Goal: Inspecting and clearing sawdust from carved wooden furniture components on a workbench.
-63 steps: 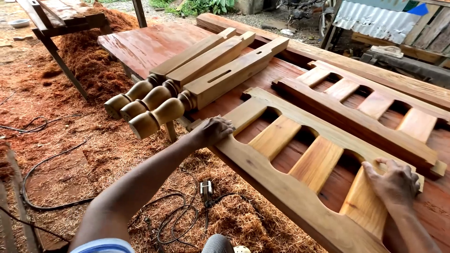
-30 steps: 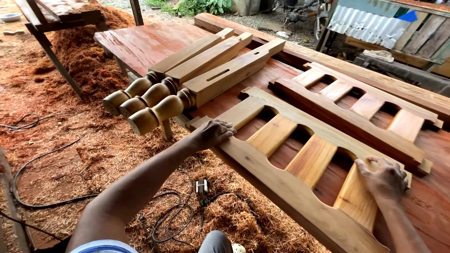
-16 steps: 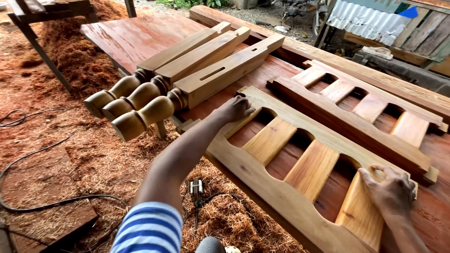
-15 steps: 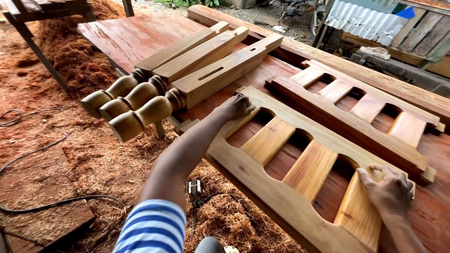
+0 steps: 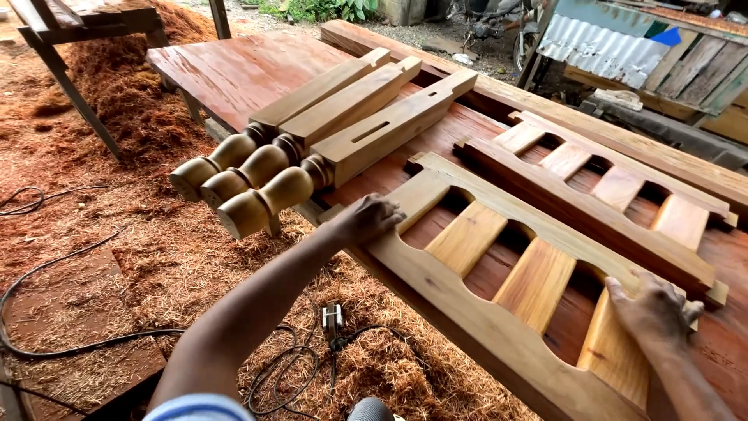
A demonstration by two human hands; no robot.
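- the pale slatted wooden panel with a scalloped lower rail (image 5: 499, 312) lies flat on the reddish plank worktable (image 5: 234, 74); its near rail hangs past the table's near edge.
- the left hand (image 5: 366, 218) rests palm down on the panel's left end, fingers loosely curled over the wood, pinching nothing.
- the right hand (image 5: 654, 312) presses flat on the panel's right end, fingers spread.
- below the panel's near rail, black cables (image 5: 78, 343) and a small grey plug box (image 5: 333, 320) lie in red sawdust.
- beyond the panel's left end lie three turned wooden legs with rounded feet (image 5: 312, 140); beyond its far rail, a second slatted panel (image 5: 608, 203).
- risk, as i judge it: uneven pressure could tip the overhanging panel off the edge, or slide it against the legs.
- no containers are in view.
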